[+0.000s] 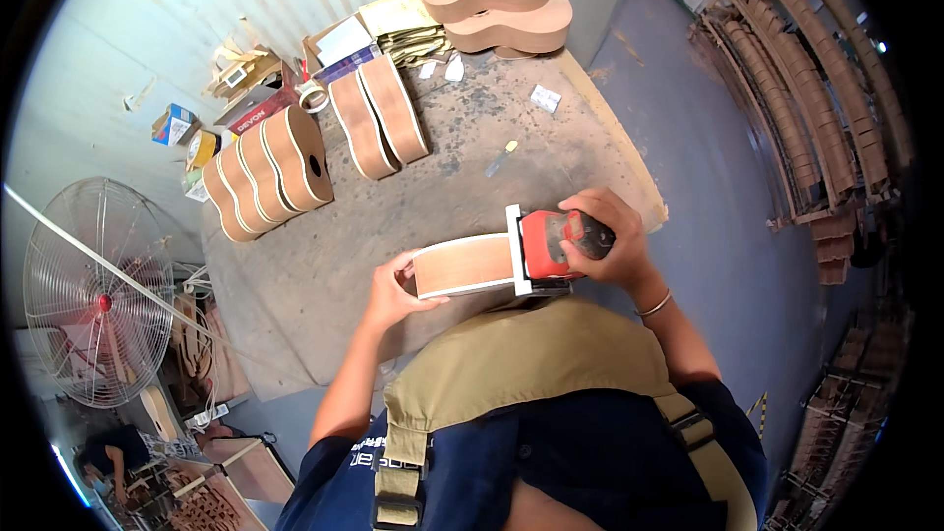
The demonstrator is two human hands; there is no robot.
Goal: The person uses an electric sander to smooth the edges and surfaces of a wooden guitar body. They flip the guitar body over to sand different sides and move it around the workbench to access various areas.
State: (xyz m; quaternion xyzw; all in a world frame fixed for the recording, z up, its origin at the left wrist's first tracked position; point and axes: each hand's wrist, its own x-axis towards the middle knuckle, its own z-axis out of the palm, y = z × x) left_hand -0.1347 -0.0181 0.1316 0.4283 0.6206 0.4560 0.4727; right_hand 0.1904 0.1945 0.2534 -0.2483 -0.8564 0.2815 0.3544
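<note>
My left hand (396, 290) is closed on the near-left end of a small wooden guitar body (462, 264), which lies on its side near the workbench's front edge, showing reddish side wood with white edging. My right hand (615, 241) grips a red and black power tool (541, 241) with a white guide bar (516, 221) across the body's right part. The tool hides that end of the body. An olive apron (521, 354) is just below the piece. A small yellow-handled tool (501, 157) lies beyond it on the bench.
The workbench (295, 315) holds grouped guitar bodies (265, 167) (379, 113), stacked bodies (497, 10), boxes and tape (313, 93) at the back. A metal fan (93, 334) stands left, racks of curved wood (806, 88) right of the aisle. A co-worker (108, 457) is at lower left.
</note>
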